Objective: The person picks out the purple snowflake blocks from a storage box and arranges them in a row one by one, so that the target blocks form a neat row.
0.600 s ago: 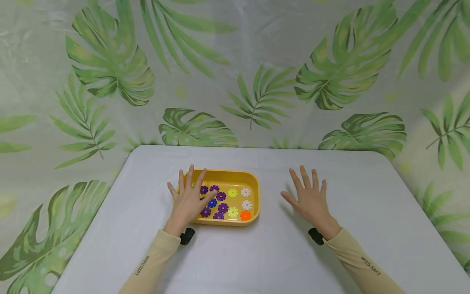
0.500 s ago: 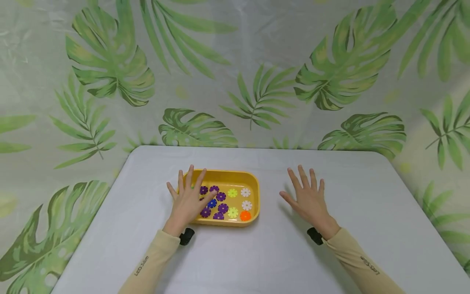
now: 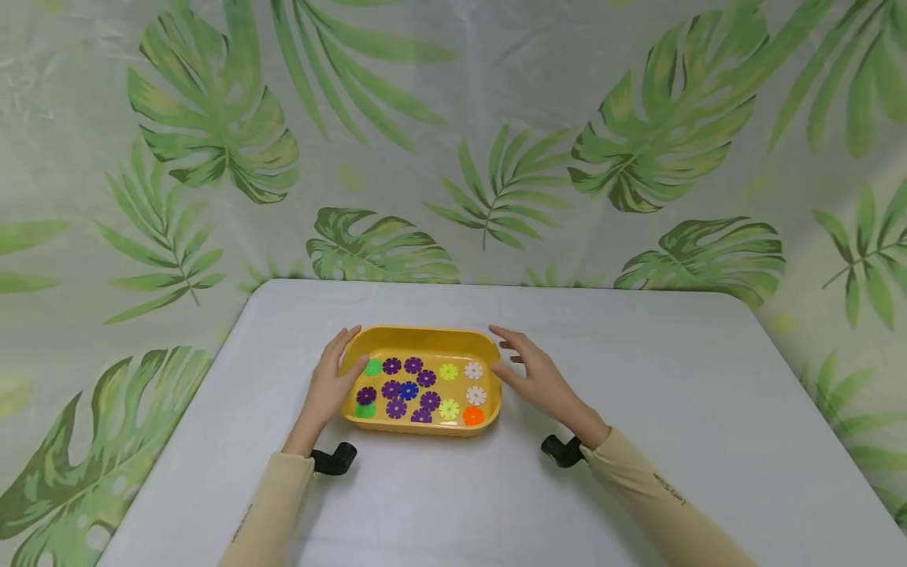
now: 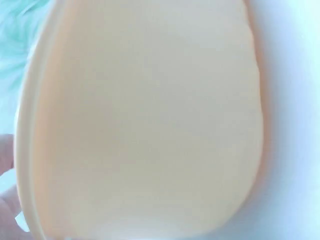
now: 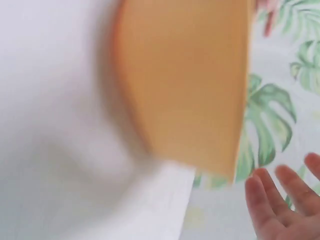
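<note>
In the head view, a yellow tray (image 3: 439,339) holds several small notched flower-shaped discs, among them purple discs (image 3: 396,408), a blue disc (image 3: 409,390), white discs (image 3: 476,395) and an orange disc (image 3: 473,416). My left hand (image 3: 331,386) is at the tray's left end, its thumb over the rim and its fingers along the outside; whether it touches is unclear. Beyond the right end, my right hand (image 3: 542,382) has its thumb close to the rim. The right wrist view shows that hand's fingers (image 5: 295,190) loosely extended, apart from the tray wall (image 5: 185,90).
The tray stands on a white-covered table (image 3: 680,378), left of its middle. A leaf-patterned curtain (image 3: 496,118) hangs behind the table's far edge. Black wrist cameras, left camera (image 3: 336,458) and right camera (image 3: 562,451), sit at both wrists.
Both hands have turned from palm-down, fingers spread, to the tray's two ends. The left moved left, uncovering green discs; the right moved left to the rim. The tray stayed put.
</note>
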### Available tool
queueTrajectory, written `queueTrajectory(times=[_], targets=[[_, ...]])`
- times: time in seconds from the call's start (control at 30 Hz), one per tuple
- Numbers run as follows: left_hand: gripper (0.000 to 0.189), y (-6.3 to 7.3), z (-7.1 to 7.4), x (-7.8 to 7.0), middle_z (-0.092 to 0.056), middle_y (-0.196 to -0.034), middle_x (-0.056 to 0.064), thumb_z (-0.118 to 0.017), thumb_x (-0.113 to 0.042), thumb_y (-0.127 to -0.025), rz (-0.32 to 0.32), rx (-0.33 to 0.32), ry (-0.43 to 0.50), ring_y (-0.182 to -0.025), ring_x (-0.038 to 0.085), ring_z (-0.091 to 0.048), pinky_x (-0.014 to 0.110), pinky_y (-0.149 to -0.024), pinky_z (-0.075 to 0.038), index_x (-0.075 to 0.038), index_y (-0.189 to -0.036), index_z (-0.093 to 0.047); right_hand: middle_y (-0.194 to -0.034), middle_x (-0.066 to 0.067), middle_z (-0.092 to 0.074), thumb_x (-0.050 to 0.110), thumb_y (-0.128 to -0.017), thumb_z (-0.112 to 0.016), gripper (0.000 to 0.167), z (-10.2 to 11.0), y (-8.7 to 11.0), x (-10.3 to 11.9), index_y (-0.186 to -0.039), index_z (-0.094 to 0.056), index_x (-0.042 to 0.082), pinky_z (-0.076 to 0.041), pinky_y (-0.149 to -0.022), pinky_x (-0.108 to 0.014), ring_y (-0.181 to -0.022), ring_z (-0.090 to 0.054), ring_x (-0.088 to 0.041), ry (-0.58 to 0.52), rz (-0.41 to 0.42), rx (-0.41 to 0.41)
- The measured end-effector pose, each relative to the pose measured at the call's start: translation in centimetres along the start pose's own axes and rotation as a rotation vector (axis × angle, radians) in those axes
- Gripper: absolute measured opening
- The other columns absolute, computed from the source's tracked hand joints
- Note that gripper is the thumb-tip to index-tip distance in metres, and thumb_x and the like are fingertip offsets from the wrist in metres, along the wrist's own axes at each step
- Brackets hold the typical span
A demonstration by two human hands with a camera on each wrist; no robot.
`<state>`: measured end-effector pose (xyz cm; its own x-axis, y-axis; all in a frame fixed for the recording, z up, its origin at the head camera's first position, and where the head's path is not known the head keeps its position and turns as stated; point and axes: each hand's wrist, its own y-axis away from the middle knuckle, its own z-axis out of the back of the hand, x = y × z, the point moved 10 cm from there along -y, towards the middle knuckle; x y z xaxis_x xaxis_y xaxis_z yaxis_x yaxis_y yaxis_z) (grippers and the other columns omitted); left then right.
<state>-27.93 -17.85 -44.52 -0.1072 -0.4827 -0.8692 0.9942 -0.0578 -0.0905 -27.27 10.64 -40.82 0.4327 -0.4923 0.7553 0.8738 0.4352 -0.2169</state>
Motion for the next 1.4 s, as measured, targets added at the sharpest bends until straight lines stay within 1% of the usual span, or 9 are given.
queueTrajectory(times=[0.1,0.17,0.27,0.33,0.53,0.73,1.0,1.23,1.4], targets=[[0.053,0.1,0.1,2.0,-0.021,-0.156,0.014,-0.049,-0.018,-0.101,0.095,0.052,0.194,-0.141,0.035,-0.018,0.05,-0.114,-0.018,-0.014,-0.15,-0.031,-0.142,-0.018,-0.044,0.025,-0.098,-0.056,0.053,-2.7,-0.9,0.5,-0.144,-0.039,0.005,-0.045,-0.097,-0.048,-0.118,-0.051,-0.034,-0.216,-0.083,0.139],[0.052,0.4,-0.1,2.8,-0.021,-0.156,0.011,-0.047,-0.015,-0.102,0.124,0.086,0.284,-0.143,0.032,-0.016,0.046,-0.115,-0.017,-0.013,-0.151,-0.03,-0.141,-0.02,-0.044,0.026,-0.1,-0.052,0.051,-4.8,-1.2,0.8,-0.144,-0.039,0.004,-0.046,-0.096,-0.049,-0.117,-0.052,-0.036,-0.335,-0.15,0.254],[0.052,0.5,-0.1,3.5,-0.022,-0.156,0.009,-0.047,-0.011,-0.101,0.128,0.098,0.336,-0.143,0.029,-0.014,0.044,-0.115,-0.016,-0.013,-0.15,-0.031,-0.138,-0.025,-0.044,0.021,-0.1,-0.05,0.047,-7.5,-1.6,1.3,-0.142,-0.04,0.0,-0.049,-0.092,-0.046,-0.113,-0.054,-0.038,-0.402,-0.219,0.379],[0.052,0.6,-0.1,3.8,-0.023,-0.156,0.008,-0.047,-0.01,-0.101,0.132,0.099,0.35,-0.143,0.029,-0.015,0.044,-0.115,-0.018,-0.013,-0.15,-0.032,-0.136,-0.026,-0.045,0.016,-0.1,-0.049,0.044,-8.8,-1.9,1.3,-0.14,-0.042,-0.002,-0.052,-0.088,-0.044,-0.109,-0.057,-0.038,-0.407,-0.272,0.408],[0.052,0.7,-0.4,4.6,-0.02,-0.157,0.004,-0.047,-0.011,-0.101,0.162,0.119,0.401,-0.143,0.026,-0.014,0.042,-0.114,-0.021,-0.017,-0.151,-0.031,-0.127,-0.024,-0.051,0.008,-0.1,-0.045,0.035,-11.7,-2.6,0.6,-0.132,-0.049,-0.007,-0.056,-0.08,-0.039,-0.092,-0.063,-0.033,-0.429,-0.387,0.4],[0.052,0.7,-0.7,4.8,-0.019,-0.157,0.003,-0.045,-0.011,-0.102,0.154,0.133,0.439,-0.144,0.021,-0.012,0.04,-0.115,-0.018,-0.016,-0.151,-0.03,-0.113,-0.017,-0.058,0.007,-0.098,-0.049,0.026,-12.6,-2.7,-0.3,-0.12,-0.058,-0.005,-0.057,-0.076,-0.035,-0.081,-0.063,-0.026,-0.364,-0.466,0.347],[0.053,0.9,-0.6,5.0,-0.017,-0.158,0.001,-0.046,-0.013,-0.102,0.151,0.132,0.453,-0.144,0.018,-0.011,0.039,-0.115,-0.017,-0.018,-0.152,-0.029,-0.1,-0.015,-0.062,0.003,-0.097,-0.05,0.023,-12.9,-2.9,-0.3,-0.113,-0.061,-0.006,-0.057,-0.072,-0.031,-0.076,-0.062,-0.023,-0.31,-0.467,0.361],[0.052,0.8,-0.7,5.1,-0.016,-0.158,0.001,-0.045,-0.014,-0.102,0.164,0.125,0.467,-0.144,0.019,-0.011,0.039,-0.115,-0.017,-0.02,-0.152,-0.029,-0.107,-0.015,-0.063,0.001,-0.097,-0.049,0.025,-13.1,-3.1,-0.1,-0.117,-0.061,-0.007,-0.057,-0.07,-0.031,-0.072,-0.062,-0.022,-0.309,-0.467,0.374],[0.052,0.6,-0.8,5.1,-0.016,-0.158,0.001,-0.044,-0.013,-0.102,0.154,0.122,0.474,-0.144,0.019,-0.01,0.04,-0.115,-0.015,-0.019,-0.152,-0.029,-0.1,-0.015,-0.064,-0.001,-0.096,-0.049,0.023,-13.3,-3.1,-0.1,-0.114,-0.062,-0.008,-0.057,-0.067,-0.029,-0.068,-0.062,-0.02,-0.284,-0.468,0.383]])
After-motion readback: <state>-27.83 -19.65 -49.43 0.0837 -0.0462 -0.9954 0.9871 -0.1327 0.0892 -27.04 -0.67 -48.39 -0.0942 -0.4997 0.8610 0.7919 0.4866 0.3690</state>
